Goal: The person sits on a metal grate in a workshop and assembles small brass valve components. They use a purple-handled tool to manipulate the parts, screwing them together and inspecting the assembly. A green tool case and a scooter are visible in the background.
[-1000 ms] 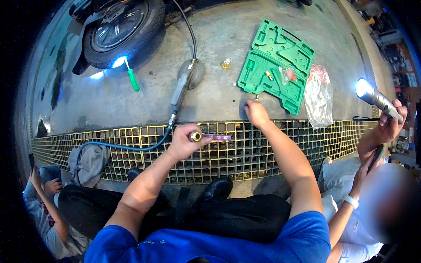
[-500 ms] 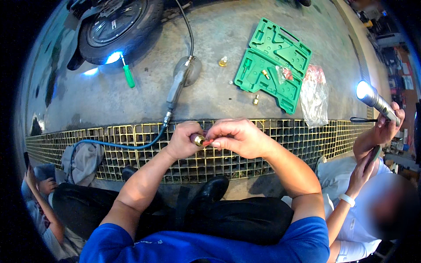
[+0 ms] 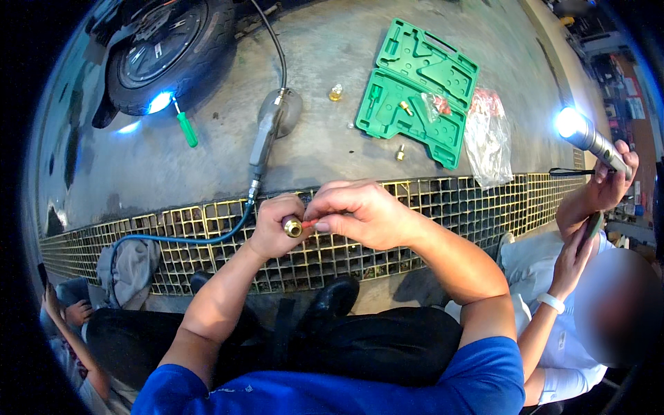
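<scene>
The left hand (image 3: 277,232) closes around a small brass fitting (image 3: 293,226) while the right hand (image 3: 360,216), just beside it, pinches a thin red piece (image 3: 309,223) at its mouth (probably hard, light, slippery; grip the fitting's sides).

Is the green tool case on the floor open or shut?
Open. The green tool case lies spread flat on the concrete floor, both moulded halves facing up, with a small brass fitting in it.
</scene>
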The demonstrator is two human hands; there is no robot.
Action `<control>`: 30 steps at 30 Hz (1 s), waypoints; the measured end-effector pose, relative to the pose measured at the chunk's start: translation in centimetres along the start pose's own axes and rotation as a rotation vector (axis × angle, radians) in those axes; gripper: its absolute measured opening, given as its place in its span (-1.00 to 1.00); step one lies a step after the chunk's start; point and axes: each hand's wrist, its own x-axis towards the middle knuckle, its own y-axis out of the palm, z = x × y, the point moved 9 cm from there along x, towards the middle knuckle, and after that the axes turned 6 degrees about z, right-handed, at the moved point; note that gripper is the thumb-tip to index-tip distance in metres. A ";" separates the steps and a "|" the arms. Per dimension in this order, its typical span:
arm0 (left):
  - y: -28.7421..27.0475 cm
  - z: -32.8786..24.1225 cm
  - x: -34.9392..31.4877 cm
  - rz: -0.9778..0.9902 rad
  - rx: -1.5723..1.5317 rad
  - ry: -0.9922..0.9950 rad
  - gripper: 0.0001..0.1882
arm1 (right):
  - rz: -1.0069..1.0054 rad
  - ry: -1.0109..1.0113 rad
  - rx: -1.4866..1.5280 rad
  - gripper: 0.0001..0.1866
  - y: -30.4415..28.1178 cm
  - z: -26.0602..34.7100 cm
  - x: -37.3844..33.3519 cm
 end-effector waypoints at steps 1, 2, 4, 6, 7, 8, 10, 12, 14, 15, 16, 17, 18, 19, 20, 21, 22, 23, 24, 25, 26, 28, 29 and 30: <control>0.0 -0.1 0.0 -0.009 0.003 0.018 -0.72 | 0.008 -0.002 -0.012 -0.84 0.1 0.2 0.1; 0.0 -0.1 0.1 -0.001 0.000 0.024 -0.72 | 0.017 -0.004 -0.024 -0.84 0.2 0.4 0.1; 0.1 -0.3 0.2 0.008 -0.011 0.039 -0.70 | 0.021 -0.010 -0.027 -0.84 0.3 0.4 0.2; 0.2 0.0 0.2 0.009 0.028 0.040 -0.69 | 0.021 -0.037 -0.038 -0.83 0.4 0.3 0.1; 0.2 0.1 0.1 0.009 0.049 0.039 -0.68 | 0.022 -0.041 -0.065 -0.82 0.5 0.2 0.1; 0.3 0.2 0.0 0.010 0.065 0.041 -0.68 | 0.024 -0.046 -0.093 -0.82 0.6 0.1 0.0; 0.5 0.0 0.2 0.012 0.097 0.044 -0.69 | 0.025 -0.062 -0.135 -0.81 1.0 -0.2 0.0; 0.6 0.1 0.2 0.015 0.132 0.008 -0.71 | 0.023 -0.088 -0.165 -0.80 1.3 -0.4 0.0; 0.6 0.3 0.1 0.014 0.180 -0.017 -0.73 | 0.008 -0.098 -0.220 -0.81 1.2 -0.3 0.0; 0.6 0.3 0.2 0.021 0.172 -0.041 -0.75 | -0.004 -0.093 -0.239 -0.81 1.1 -0.4 -0.1; 0.7 0.4 0.2 0.018 0.182 -0.063 -0.76 | -0.016 -0.088 -0.259 -0.81 1.0 -0.5 -0.2; 0.7 0.4 0.2 0.015 0.192 -0.085 -0.76 | -0.053 -0.094 -0.269 -0.82 1.0 -0.7 -0.3; 0.7 0.5 0.2 0.009 0.202 -0.107 -0.76 | -0.068 -0.083 -0.269 -0.83 0.8 -0.9 -0.4; 0.8 0.6 0.2 0.001 0.219 -0.125 -0.76 | -0.084 -0.072 -0.268 -0.83 0.6 -1.0 -0.4; 0.8 0.9 0.1 0.000 0.221 -0.139 -0.75 | -0.100 -0.061 -0.268 -0.83 0.5 -1.3 -0.5; 0.8 1.2 0.0 -0.001 0.221 -0.150 -0.75 | -0.118 -0.061 -0.260 -0.88 0.4 -1.5 -0.6; 0.8 1.3 0.0 -0.002 0.221 -0.162 -0.74 | -0.113 -0.054 -0.260 -0.88 0.4 -1.6 -0.7; 0.8 1.4 -0.1 -0.010 0.223 -0.169 -0.74 | -0.108 -0.047 -0.261 -0.88 0.4 -1.7 -0.7; 0.8 1.4 -0.1 -0.010 0.225 -0.174 -0.74 | -0.106 -0.038 -0.261 -0.88 0.4 -1.8 -0.7; 0.9 1.5 -0.1 -0.008 0.227 -0.179 -0.74 | -0.107 -0.029 -0.267 -0.87 0.4 -1.9 -0.7; 0.9 1.5 -0.2 -0.006 0.229 -0.183 -0.74 | -0.110 -0.020 -0.273 -0.87 0.4 -1.9 -0.7; 1.1 1.8 -0.1 0.026 0.253 -0.206 -0.71 | -0.110 -0.003 -0.268 -0.87 0.3 -2.1 -0.8; 1.2 1.9 -0.2 0.044 0.266 -0.216 -0.69 | -0.106 0.004 -0.255 -0.87 0.3 -2.3 -0.8; 1.5 2.1 0.0 0.076 0.280 -0.248 -0.67 | -0.108 0.017 -0.248 -0.87 0.2 -2.5 -1.0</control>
